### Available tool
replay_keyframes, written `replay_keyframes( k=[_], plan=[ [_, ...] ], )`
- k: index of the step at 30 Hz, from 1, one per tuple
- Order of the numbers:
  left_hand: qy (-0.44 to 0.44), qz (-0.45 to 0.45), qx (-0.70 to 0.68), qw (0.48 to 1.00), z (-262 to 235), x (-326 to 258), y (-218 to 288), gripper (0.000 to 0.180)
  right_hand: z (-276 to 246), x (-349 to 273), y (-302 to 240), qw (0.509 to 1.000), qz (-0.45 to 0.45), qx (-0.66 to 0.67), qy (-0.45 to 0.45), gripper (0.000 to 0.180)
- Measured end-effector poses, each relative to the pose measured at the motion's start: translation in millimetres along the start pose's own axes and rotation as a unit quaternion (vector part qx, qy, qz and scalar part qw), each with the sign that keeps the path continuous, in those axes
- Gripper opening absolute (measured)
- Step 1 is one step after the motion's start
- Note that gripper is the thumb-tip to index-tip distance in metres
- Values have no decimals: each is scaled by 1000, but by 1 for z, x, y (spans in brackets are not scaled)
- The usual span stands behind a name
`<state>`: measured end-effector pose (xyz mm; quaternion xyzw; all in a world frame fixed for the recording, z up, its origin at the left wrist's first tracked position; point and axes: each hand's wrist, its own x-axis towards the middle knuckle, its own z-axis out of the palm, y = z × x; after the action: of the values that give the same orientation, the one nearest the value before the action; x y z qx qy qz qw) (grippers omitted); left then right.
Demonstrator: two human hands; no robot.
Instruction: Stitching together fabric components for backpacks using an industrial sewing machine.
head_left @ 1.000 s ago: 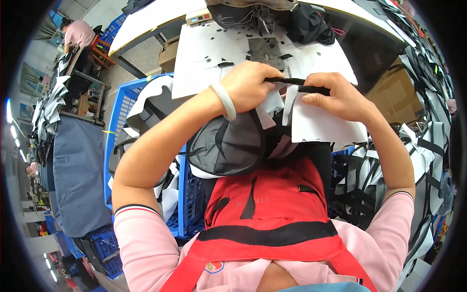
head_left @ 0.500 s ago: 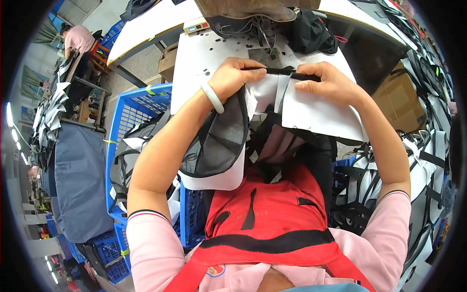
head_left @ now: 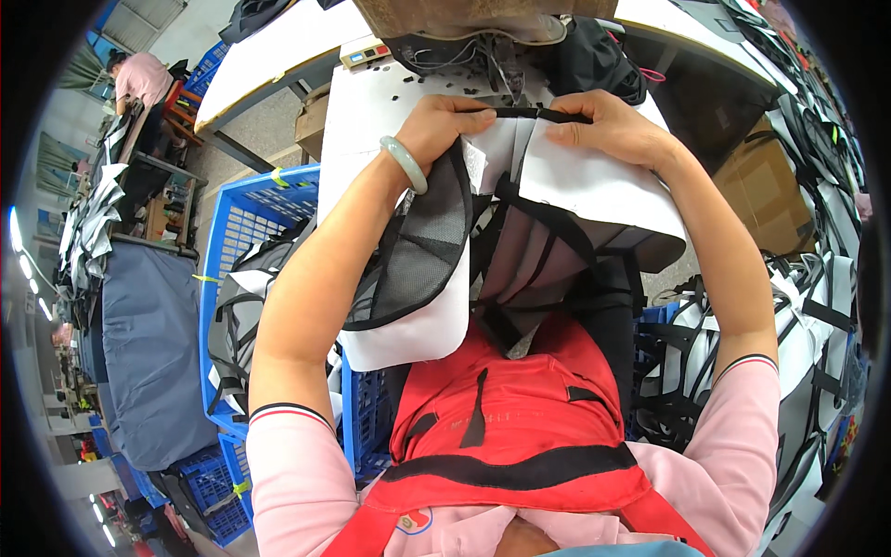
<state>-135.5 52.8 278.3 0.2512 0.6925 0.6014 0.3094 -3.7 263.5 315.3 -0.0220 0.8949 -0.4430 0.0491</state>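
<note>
The person sits at a white sewing-machine table (head_left: pixel 371 121), and both hands are up at the machine (head_left: pixel 483 37). The left hand (head_left: pixel 445 121) pinches one end of a black binding strap (head_left: pixel 538 114) together with the top edge of a grey-and-white fabric panel (head_left: pixel 594 186); the right hand (head_left: pixel 608 125) presses the other end of the strap flat against the same edge, fingers spread over the cloth. So both hands are closed on the work, strap and panel held taut between them just in front of the needle area. A pale green bangle (head_left: pixel 405 163) sits on the left wrist. A black mesh piece with a white backing (head_left: pixel 418 269) hangs from the panel down over the left forearm toward the red apron (head_left: pixel 510 418).

It looks to me like the lining-up step: the strap is being laid along the panel's edge before stitching. The next move, I judge, calls for keeping that edge straight and under even tension while it goes under the presser foot, with fingertips kept clear of the needle and the hanging mesh kept from dragging.

A blue plastic crate (head_left: pixel 241 232) of similar cut pieces stands at the person's left, more pieces are piled at the right, and another person in pink (head_left: pixel 139 79) works far off.
</note>
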Motion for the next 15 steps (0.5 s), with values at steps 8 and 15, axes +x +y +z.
replay_keyframes(
  k=[8,15],
  plan=[
    [4,19,3,1000,-4,9,3,32,-9,11,10,1000,7,8,-17,46],
    [11,22,18,1000,-8,20,5,33,-11,23,19,995,30,93,-8,58]
  ],
)
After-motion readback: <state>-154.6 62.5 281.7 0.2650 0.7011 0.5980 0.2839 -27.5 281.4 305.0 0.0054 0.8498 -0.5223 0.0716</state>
